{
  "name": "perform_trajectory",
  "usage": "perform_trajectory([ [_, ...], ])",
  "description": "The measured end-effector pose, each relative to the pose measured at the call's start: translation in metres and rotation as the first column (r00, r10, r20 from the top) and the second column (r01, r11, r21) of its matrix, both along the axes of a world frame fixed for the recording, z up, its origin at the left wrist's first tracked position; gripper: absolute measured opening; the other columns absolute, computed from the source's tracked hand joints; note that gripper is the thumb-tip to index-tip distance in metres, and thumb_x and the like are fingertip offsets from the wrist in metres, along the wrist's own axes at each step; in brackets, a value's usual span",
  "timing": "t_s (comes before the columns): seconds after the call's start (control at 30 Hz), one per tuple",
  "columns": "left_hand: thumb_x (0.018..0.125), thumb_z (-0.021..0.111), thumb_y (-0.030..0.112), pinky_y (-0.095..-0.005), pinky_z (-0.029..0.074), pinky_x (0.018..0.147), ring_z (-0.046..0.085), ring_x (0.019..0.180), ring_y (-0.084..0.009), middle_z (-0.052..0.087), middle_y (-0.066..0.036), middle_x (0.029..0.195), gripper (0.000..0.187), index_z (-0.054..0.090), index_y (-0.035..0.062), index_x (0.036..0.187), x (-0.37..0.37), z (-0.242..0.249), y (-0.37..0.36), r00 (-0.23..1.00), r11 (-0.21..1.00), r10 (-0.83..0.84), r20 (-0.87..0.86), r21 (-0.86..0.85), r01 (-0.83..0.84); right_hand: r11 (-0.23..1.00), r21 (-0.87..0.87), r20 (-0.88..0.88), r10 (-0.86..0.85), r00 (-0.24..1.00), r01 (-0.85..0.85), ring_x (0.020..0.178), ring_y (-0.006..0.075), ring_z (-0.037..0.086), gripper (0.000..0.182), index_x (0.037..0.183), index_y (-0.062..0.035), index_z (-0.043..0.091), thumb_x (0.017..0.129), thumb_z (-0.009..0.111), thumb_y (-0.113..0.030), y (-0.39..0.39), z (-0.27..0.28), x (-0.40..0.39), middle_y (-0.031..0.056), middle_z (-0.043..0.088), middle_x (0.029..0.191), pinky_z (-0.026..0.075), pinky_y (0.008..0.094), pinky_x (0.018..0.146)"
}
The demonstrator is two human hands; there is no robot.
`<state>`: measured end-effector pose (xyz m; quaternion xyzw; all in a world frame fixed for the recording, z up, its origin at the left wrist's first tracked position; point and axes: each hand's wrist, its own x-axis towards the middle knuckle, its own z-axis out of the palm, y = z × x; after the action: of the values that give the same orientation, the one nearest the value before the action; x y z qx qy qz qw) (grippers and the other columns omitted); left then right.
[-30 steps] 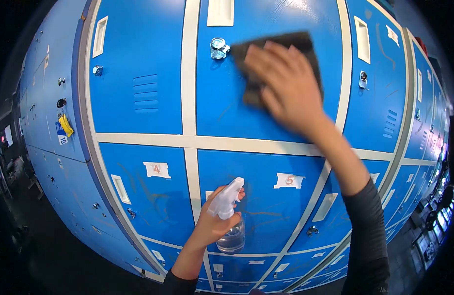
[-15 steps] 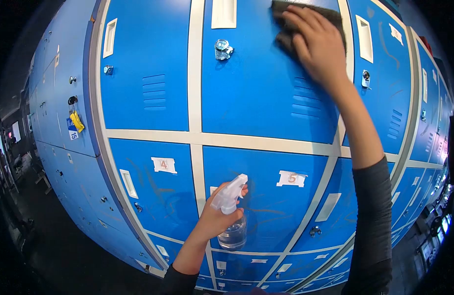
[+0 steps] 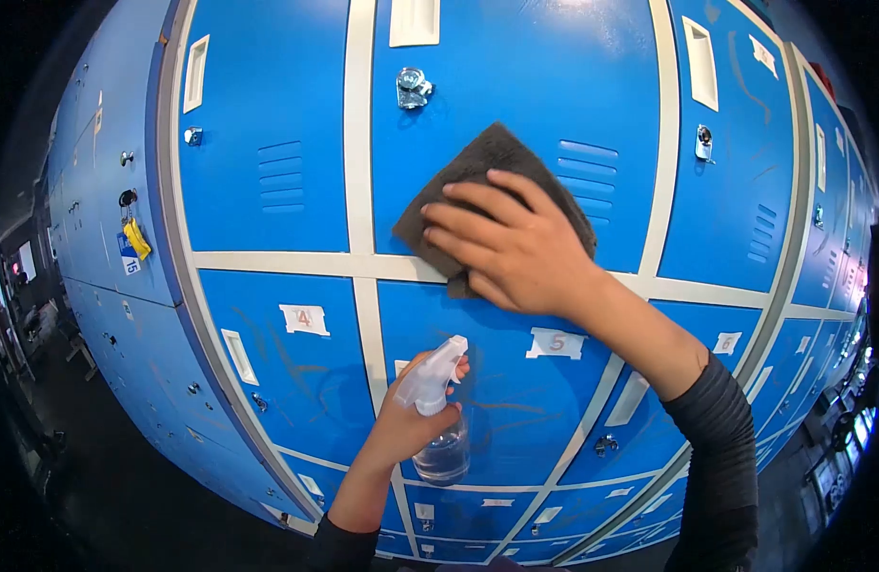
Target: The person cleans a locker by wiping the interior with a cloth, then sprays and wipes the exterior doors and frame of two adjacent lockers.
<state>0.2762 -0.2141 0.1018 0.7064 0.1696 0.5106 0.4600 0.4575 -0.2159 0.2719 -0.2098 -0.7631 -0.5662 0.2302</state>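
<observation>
My right hand (image 3: 515, 243) presses a dark grey cloth (image 3: 492, 153) against the lower part of a blue locker door (image 3: 515, 86), with the cloth's bottom edge over the white frame strip. The fingers are spread over the cloth. Lower down, my left hand (image 3: 411, 419) is wrapped round the neck of a clear spray bottle (image 3: 444, 453) with a white trigger head. The bottle is upright and partly filled with clear liquid. Behind it, the locker door labelled 5 (image 3: 496, 391) shows smudge marks.
A metal lock (image 3: 413, 88) and a white recessed handle (image 3: 415, 21) sit on the upper door. Another smudged door carries a label 4 (image 3: 303, 319). At left, keys with a yellow tag (image 3: 136, 238) hang from a lighter blue locker. More lockers continue to the right.
My right hand has moved the cloth down and to the left, from the door's upper right to its lower edge. My left hand keeps hold of the bottle, nearly unmoved.
</observation>
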Motion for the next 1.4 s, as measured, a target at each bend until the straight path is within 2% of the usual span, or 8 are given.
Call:
perform_trajectory([
  [0.3,0.072,0.065,-0.006,-0.0274,0.045,0.089,0.054,0.110,-0.0135,0.059,-0.005,0.123,0.064,0.050,0.0059,0.133,0.001,-0.005,0.002,0.998,0.999,-0.046,0.051,0.019,0.046,0.872,0.483,-0.316,0.094,0.944,0.075,0.117,0.0234,0.051,0.037,0.108,-0.0127,0.065,0.073,0.060,-0.021,0.007,0.111,0.031,0.0039,0.060,0.122,0.035,0.0456,0.100],
  [0.53,0.072,0.066,-0.004,-0.0273,0.045,0.090,0.055,0.111,-0.0141,0.059,-0.005,0.123,0.062,0.051,0.0043,0.132,0.000,-0.005,0.001,0.998,0.999,-0.039,0.041,0.023,0.038,1.000,-0.003,-0.019,0.023,1.000,-0.023,0.119,0.0207,0.049,0.038,0.105,-0.0141,0.067,0.069,0.067,-0.024,0.001,-0.004,-0.010,0.0010,0.058,0.119,0.033,0.0477,0.104],
  [0.67,0.072,0.065,-0.004,-0.0264,0.045,0.088,0.055,0.109,-0.0133,0.059,-0.005,0.123,0.061,0.053,0.0035,0.131,-0.001,-0.004,0.001,0.999,1.000,-0.025,0.031,0.012,0.025,0.999,-0.035,0.018,-0.010,1.000,0.011,0.123,0.0214,0.049,0.053,0.116,-0.0141,0.063,0.065,0.069,-0.025,0.004,0.002,-0.007,0.0022,0.056,0.129,0.034,0.0488,0.105],
  [0.87,0.070,0.067,-0.004,-0.0289,0.044,0.090,0.054,0.108,-0.0153,0.059,-0.005,0.120,0.064,0.051,0.0057,0.131,-0.001,-0.002,0.001,0.999,0.999,-0.032,0.015,-0.021,0.032,0.912,0.403,-0.273,0.036,0.961,0.081,0.117,0.0233,0.051,0.032,0.106,-0.0145,0.065,0.075,0.060,-0.018,0.005,0.104,0.019,0.0030,0.060,0.121,0.036,0.0447,0.097],
  [0.93,0.071,0.067,-0.004,-0.0290,0.044,0.090,0.054,0.109,-0.0155,0.059,-0.006,0.120,0.063,0.051,0.0060,0.131,-0.001,-0.002,0.000,0.999,0.999,-0.028,0.019,-0.015,0.028,0.916,0.380,-0.283,-0.016,0.959,0.128,0.122,0.0264,0.048,0.039,0.115,-0.0139,0.063,0.078,0.051,-0.014,0.001,0.110,0.017,0.0070,0.057,0.127,0.034,0.0441,0.100],
  [1.07,0.071,0.065,-0.007,-0.0257,0.046,0.088,0.054,0.108,-0.0120,0.059,-0.004,0.123,0.065,0.051,0.0054,0.133,0.000,-0.005,0.002,0.999,0.999,-0.029,0.045,0.021,0.028,0.967,0.250,-0.209,0.014,0.978,0.040,0.120,0.0236,0.049,0.032,0.106,-0.0141,0.065,0.074,0.061,-0.019,0.002,0.066,0.004,0.0040,0.058,0.122,0.034,0.0471,0.100],
  [1.2,0.071,0.067,-0.004,-0.0302,0.044,0.092,0.054,0.111,-0.0165,0.059,-0.006,0.121,0.062,0.052,0.0067,0.130,0.000,-0.004,0.001,0.999,0.999,-0.028,0.018,-0.024,0.028,0.991,-0.134,-0.018,0.001,1.000,-0.003,0.122,0.0238,0.049,0.047,0.113,-0.0129,0.065,0.066,0.066,-0.018,-0.002,-0.014,-0.016,0.0037,0.057,0.126,0.033,0.0489,0.105],
  [1.4,0.073,0.064,-0.005,-0.0261,0.046,0.088,0.054,0.107,-0.0111,0.058,-0.004,0.123,0.064,0.049,0.0043,0.134,-0.002,-0.003,0.004,1.000,0.999,-0.025,-0.015,0.034,0.025,1.000,-0.017,-0.063,0.015,0.998,-0.016,0.121,0.0244,0.050,0.047,0.113,-0.0146,0.064,0.066,0.064,-0.019,0.001,0.003,-0.003,0.0039,0.057,0.126,0.035,0.0475,0.103],
])
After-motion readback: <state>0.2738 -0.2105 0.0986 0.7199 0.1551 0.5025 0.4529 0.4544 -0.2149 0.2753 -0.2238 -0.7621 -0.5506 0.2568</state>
